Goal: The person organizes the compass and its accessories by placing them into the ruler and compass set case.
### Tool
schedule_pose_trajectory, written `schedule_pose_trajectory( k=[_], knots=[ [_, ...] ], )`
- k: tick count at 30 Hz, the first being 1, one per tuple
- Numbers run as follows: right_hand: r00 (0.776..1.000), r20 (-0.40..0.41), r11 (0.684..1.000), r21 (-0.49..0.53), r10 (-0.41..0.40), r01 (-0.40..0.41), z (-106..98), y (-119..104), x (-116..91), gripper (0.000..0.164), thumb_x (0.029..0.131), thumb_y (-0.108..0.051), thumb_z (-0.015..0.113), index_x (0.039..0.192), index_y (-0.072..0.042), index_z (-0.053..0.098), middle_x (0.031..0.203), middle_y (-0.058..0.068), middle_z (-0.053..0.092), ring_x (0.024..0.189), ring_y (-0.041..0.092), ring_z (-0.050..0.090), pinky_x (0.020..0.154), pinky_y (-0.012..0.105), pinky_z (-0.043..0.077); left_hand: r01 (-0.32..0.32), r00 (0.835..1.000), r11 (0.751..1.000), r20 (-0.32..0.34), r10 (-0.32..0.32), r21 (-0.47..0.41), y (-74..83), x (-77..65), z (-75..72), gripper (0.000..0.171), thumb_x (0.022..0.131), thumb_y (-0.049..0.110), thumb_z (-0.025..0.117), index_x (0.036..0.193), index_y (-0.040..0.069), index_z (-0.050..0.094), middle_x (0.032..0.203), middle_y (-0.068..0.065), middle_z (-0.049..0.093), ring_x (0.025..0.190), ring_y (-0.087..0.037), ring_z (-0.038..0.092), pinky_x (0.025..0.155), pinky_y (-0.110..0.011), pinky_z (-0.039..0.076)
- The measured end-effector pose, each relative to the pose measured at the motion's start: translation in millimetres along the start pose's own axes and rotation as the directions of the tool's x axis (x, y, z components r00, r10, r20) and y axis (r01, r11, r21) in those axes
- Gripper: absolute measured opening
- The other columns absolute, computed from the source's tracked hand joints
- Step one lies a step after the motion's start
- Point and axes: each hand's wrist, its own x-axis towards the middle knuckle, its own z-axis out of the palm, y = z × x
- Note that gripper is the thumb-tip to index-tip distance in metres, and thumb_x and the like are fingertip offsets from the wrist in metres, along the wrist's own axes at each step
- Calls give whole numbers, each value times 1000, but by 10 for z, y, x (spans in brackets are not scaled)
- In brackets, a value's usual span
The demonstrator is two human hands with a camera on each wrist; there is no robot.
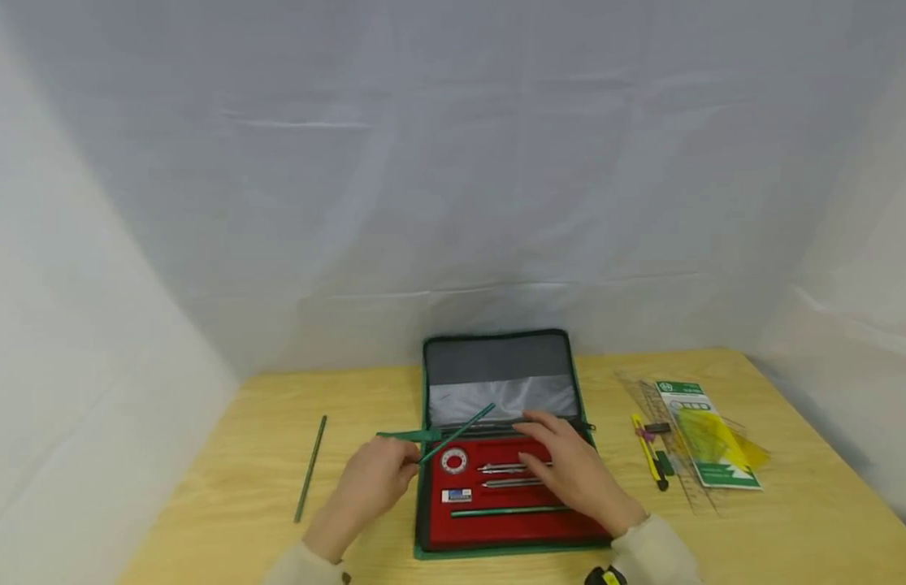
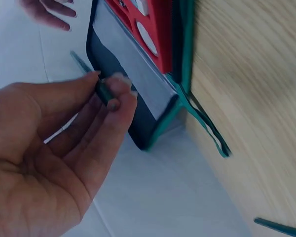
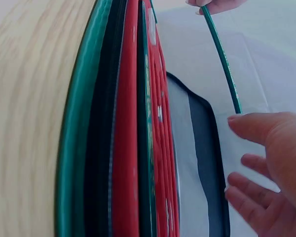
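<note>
A smooth red tray (image 1: 489, 532) holds one slim green pencil (image 1: 507, 511) at six o'clock, one oblong eraser (image 1: 456, 495) at nine and two shiny metal instruments (image 1: 511, 483). Outside at nine, a second pencil (image 1: 310, 471) lies on the wood-grained table (image 1: 226, 520); the left hand (image 1: 375, 479) pinches a third pencil (image 1: 463, 431), slanted above the tray. The right hand (image 1: 573, 471) spreads over three. At ten sits one white ring (image 1: 444, 461); at twelve, the case's grey lid (image 1: 496, 359), then creased sheeting (image 1: 423, 203).

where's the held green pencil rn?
In the head view, the green pencil is pinched in the left hand, slanting across the left side of the open case, near the white ring.
</note>
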Motion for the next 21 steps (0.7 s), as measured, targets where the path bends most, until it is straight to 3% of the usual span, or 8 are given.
schedule_pose_trajectory(
  k=[4, 8, 14, 21],
  knots=[
    [999, -35, 999, 11, -40, 41, -39, 65, -26, 46, 81, -25, 66, 125, -20, 52, 131, 6, 48, 116, 20, 45, 85, 39, 47, -49, 996, 998, 69, 53, -47, 65, 71, 34, 5, 80, 9, 63, 79, 11, 67, 72, 6, 62, 62, -5, 49, 54, -25, 42],
    [999, -5, 999, 22, -48, 49, -92, 117, -81, 47, 80, -24, 67, 124, -24, 53, 132, 8, 47, 118, 21, 43, 87, 41, 46, -86, 988, 994, 126, 94, -64, 114, 133, 94, 6, 80, 11, 63, 81, 12, 68, 70, 8, 61, 61, -4, 47, 52, -23, 41],
    [998, 34, 998, 37, -51, 50, -149, 168, -176, 36, 79, -24, 67, 114, -23, 62, 129, 1, 50, 117, 17, 42, 88, 38, 45, -152, 976, 987, 148, 158, -47, 182, 196, 184, 6, 80, 12, 63, 78, 15, 68, 69, 11, 59, 62, -3, 48, 54, -23, 42],
    [998, -22, 997, 48, -62, 63, -198, 221, -296, 14, 76, -28, 70, 90, -30, 66, 101, -16, 55, 96, 4, 46, 79, 29, 46, -265, 935, 962, 225, 273, -68, 266, 230, 259, 6, 81, 15, 64, 83, 15, 69, 76, 11, 62, 69, -1, 52, 62, -21, 45]
  ],
)
